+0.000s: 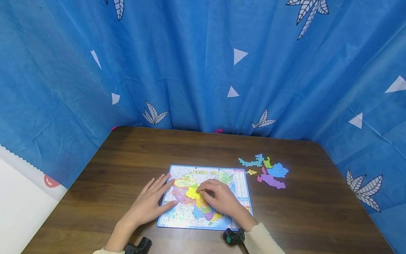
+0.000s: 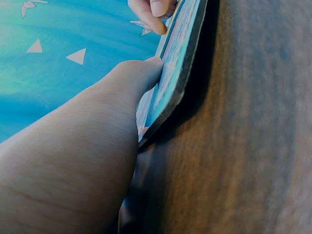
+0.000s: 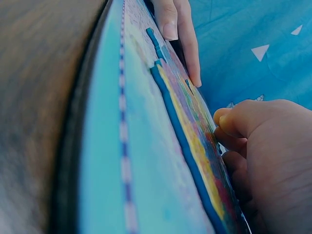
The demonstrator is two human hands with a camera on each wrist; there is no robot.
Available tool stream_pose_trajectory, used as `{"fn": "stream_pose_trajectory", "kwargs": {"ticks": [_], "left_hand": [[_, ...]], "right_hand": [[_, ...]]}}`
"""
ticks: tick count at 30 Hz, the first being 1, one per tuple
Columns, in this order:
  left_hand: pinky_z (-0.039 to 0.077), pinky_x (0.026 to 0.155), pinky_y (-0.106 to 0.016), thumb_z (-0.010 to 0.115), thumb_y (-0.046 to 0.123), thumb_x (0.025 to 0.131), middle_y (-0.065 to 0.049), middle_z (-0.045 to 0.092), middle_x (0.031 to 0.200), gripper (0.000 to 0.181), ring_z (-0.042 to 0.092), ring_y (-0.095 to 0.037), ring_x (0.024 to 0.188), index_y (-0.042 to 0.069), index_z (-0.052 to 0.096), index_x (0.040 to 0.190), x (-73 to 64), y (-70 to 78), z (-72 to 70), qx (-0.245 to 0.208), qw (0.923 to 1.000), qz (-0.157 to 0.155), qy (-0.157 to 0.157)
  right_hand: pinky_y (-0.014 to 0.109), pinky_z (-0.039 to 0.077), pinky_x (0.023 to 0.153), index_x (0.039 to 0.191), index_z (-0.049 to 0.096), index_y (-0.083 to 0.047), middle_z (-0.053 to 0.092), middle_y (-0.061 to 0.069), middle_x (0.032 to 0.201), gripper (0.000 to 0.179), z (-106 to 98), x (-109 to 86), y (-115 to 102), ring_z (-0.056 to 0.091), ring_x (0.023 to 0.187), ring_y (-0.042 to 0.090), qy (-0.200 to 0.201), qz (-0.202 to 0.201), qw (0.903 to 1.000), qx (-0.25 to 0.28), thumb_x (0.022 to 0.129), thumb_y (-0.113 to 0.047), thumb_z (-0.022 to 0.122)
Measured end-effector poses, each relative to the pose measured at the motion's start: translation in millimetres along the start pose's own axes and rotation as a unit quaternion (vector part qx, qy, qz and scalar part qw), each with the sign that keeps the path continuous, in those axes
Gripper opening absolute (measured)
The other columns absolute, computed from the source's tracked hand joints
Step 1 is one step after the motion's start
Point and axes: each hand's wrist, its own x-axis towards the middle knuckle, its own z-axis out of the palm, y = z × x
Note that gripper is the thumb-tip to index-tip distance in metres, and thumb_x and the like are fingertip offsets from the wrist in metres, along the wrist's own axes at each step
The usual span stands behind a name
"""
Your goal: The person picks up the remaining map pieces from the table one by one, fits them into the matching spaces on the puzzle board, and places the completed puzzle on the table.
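Observation:
A map puzzle board [image 1: 177, 220] with coloured pieces fitted in it lies flat on the table. My left hand [image 1: 153, 201] is spread over its left side with straight fingers. In the left wrist view the thumb [image 2: 151, 73] touches the board near its edge. Over the middle of the board is my right hand [image 1: 219, 197], its fingers curled and its thumb close to the forefinger. Those fingertips are at a bright yellow puzzle piece [image 1: 191, 193]. In the right wrist view the right hand [image 3: 273, 146] is low over the board; whether it pinches a piece is hidden.
Loose pieces lie on the table right of the board: a teal piece [image 1: 252, 162], a green piece [image 1: 268, 163], a blue piece [image 1: 278, 170], a purple piece [image 1: 273, 181], a small yellow piece [image 1: 252, 172] and pink ones. A blue curtain [image 1: 190, 88] hangs behind the brown table [image 1: 301, 211].

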Motion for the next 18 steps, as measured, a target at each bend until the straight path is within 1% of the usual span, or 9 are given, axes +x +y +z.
{"fn": "stream_pose_trajectory", "kwargs": {"ticks": [10,18], "left_hand": [[0.011,0.119,-0.054,0.048,0.072,0.085,0.005,0.021,0.161,0.077,0.018,-0.025,0.149,0.029,0.038,0.148,0.2,-0.4,0.8,-0.009,0.9999,-0.003,-0.005],[0.012,0.119,-0.052,0.049,0.072,0.085,0.005,0.022,0.160,0.077,0.018,-0.024,0.149,0.029,0.038,0.148,-0.3,-0.6,1.3,-0.005,1.0000,-0.001,0.000]], "right_hand": [[0.036,0.052,0.096,0.104,0.071,-0.034,0.064,-0.025,0.107,0.014,-0.3,-0.4,0.0,0.059,0.104,0.001,0.004,-0.006,1.0000,0.002,0.093,-0.029,0.065],[0.036,0.051,0.097,0.105,0.070,-0.034,0.064,-0.024,0.108,0.014,-0.8,0.0,-1.2,0.059,0.106,0.002,-0.001,-0.001,1.0000,0.005,0.093,-0.030,0.065]]}}
